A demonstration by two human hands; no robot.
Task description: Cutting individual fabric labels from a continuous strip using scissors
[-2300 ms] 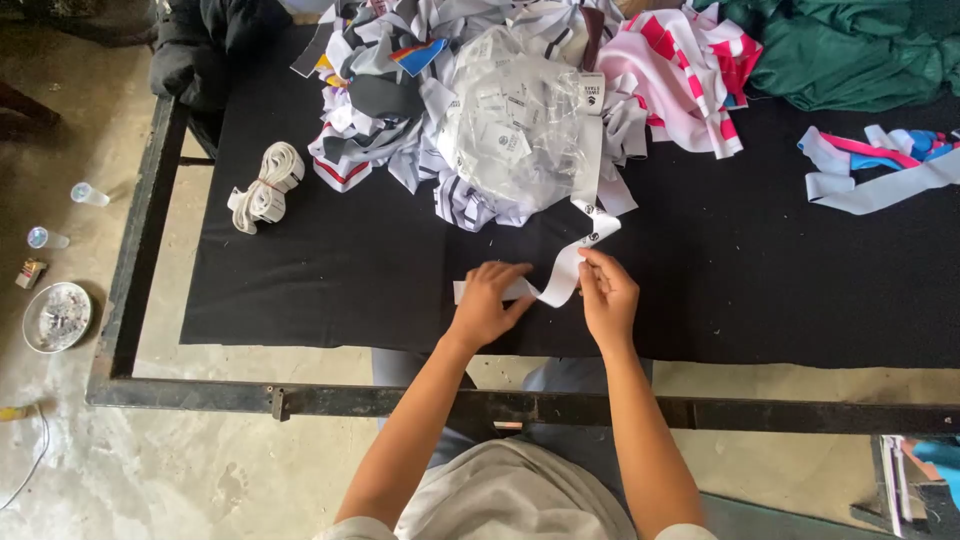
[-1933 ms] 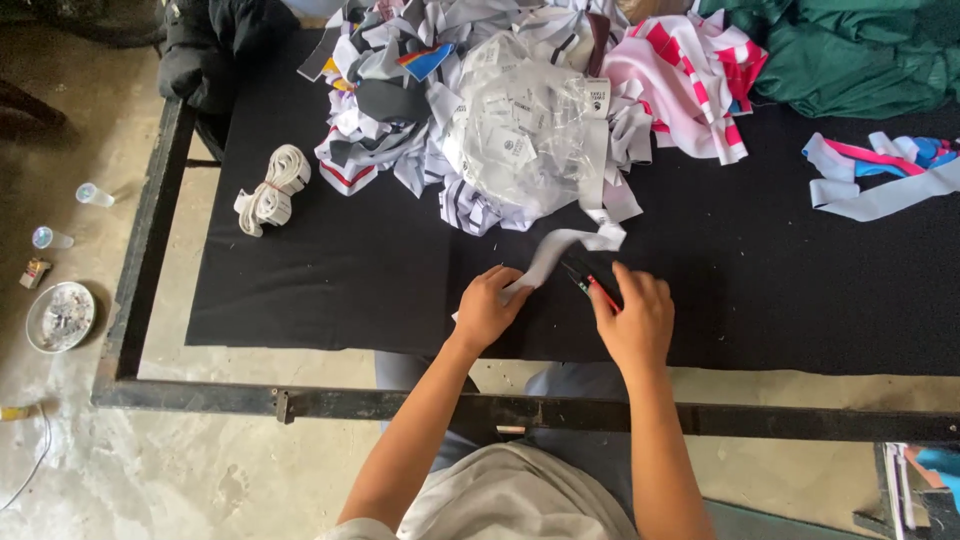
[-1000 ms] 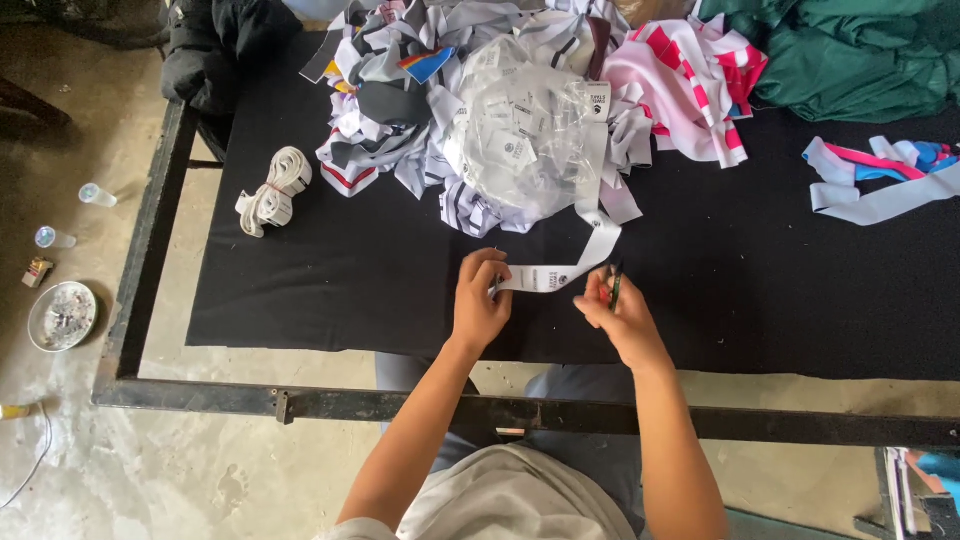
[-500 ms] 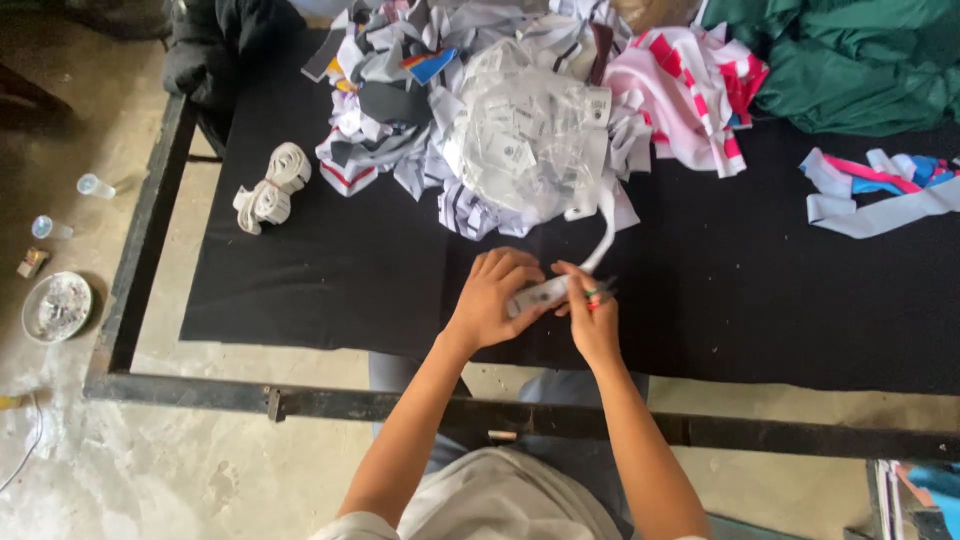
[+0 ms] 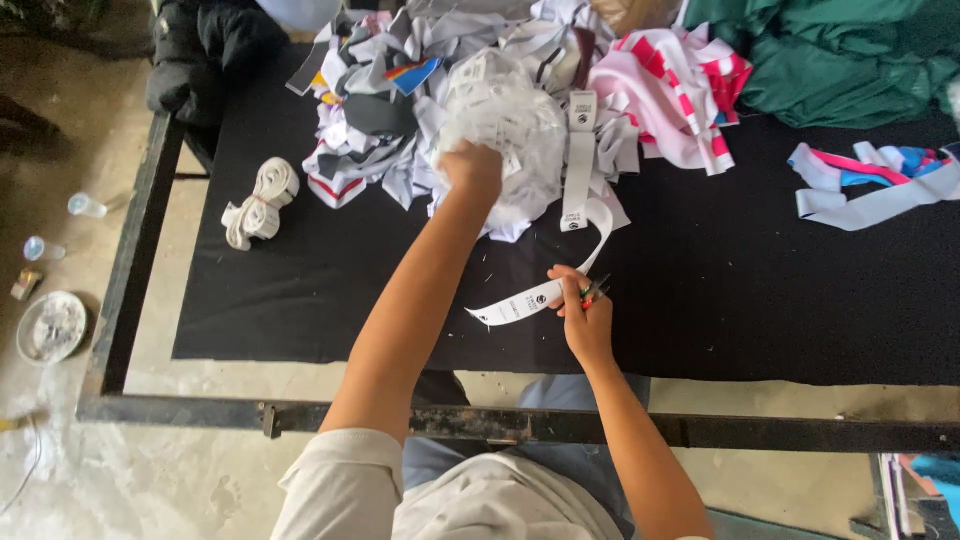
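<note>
The fingers of the right hand [image 5: 585,325] are closed around a small pair of scissors [image 5: 594,291] and also pinch a white label strip [image 5: 540,290]. The strip's long axis runs from its free end at the lower left up to the right, toward the pile of cut labels [image 5: 505,130]. The left hand [image 5: 472,168] is far up on this pile, fingers curled into it, so the right hand is the nearer one to the strip on the black table cloth [image 5: 300,300].
</note>
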